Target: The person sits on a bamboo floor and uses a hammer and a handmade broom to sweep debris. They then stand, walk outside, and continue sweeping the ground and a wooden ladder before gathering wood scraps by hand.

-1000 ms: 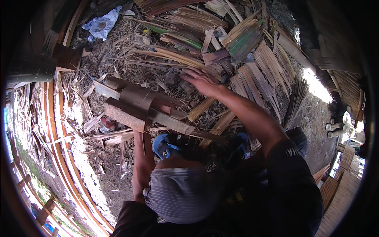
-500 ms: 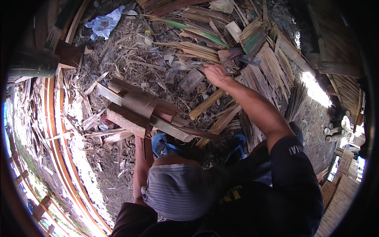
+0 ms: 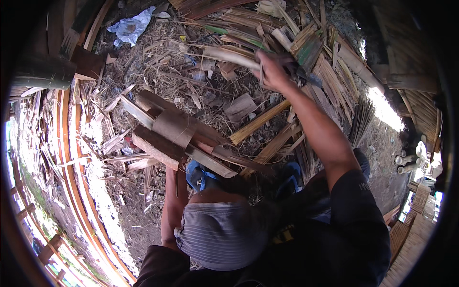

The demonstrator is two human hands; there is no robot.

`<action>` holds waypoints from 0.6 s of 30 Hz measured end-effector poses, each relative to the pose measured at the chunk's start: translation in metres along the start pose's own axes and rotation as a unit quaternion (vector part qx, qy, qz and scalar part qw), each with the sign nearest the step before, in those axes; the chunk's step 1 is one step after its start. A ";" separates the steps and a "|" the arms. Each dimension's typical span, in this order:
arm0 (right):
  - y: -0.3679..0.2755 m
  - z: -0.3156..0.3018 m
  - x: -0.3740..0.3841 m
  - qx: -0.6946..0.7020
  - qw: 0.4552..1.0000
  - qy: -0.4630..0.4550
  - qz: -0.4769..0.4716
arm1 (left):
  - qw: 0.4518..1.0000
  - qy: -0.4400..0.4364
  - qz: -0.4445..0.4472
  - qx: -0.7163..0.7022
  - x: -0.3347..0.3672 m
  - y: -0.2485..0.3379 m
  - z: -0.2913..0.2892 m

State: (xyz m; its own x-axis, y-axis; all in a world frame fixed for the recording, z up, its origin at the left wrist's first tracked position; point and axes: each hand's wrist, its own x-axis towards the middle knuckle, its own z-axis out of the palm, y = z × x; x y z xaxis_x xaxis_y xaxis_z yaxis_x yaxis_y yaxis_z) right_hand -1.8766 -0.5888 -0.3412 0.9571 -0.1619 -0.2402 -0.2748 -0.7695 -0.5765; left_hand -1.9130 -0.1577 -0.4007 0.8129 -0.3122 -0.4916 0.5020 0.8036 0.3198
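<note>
The right hand (image 3: pixel 272 71) reaches far forward and clenches around a long, pale, split bamboo strip (image 3: pixel 229 55). The strip lies above the stack of flat brown wooden slabs (image 3: pixel 167 136), its long axis running left to right and its free end pointing left. It looks light, stiff and splintery, best gripped mid-length. The left hand is hidden below the slabs; I cannot tell its grip.

The things are carried by bare earth ground (image 3: pixel 382 143), strewn with dry straw and shavings (image 3: pixel 158 62). Split bamboo slats (image 3: pixel 330 71) are heaped upon it, wooden planks (image 3: pixel 162 134) are laid crosswise nearby, and a crumpled plastic bag (image 3: pixel 130 26) lies apart.
</note>
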 end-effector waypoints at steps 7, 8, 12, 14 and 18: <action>-0.122 -0.103 0.006 0.202 0.974 0.072 -0.074 | 1.000 -0.012 -0.006 0.002 0.011 -0.007 0.016; -0.144 -0.082 0.011 0.062 0.956 0.245 -0.151 | 1.000 -0.016 -0.003 0.000 0.012 -0.008 0.020; -0.159 -0.088 0.027 0.149 0.980 0.124 -0.047 | 0.999 -0.032 0.002 -0.003 0.027 -0.013 0.020; -0.153 -0.093 0.021 0.149 0.988 0.024 0.044 | 1.000 -0.030 0.004 -0.007 0.028 -0.015 0.018; -0.160 -0.048 -0.048 -0.004 0.993 -0.068 0.095 | 0.999 -0.041 0.001 -0.019 0.032 -0.017 0.032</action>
State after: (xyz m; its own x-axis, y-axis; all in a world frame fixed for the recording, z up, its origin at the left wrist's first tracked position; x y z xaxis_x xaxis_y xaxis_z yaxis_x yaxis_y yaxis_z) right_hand -1.8737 -0.4873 -0.1996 0.8666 -0.2195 -0.4482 -0.4479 -0.7381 -0.5045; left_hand -1.8859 -0.1975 -0.3963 0.8355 -0.3501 -0.4236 0.4908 0.8221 0.2885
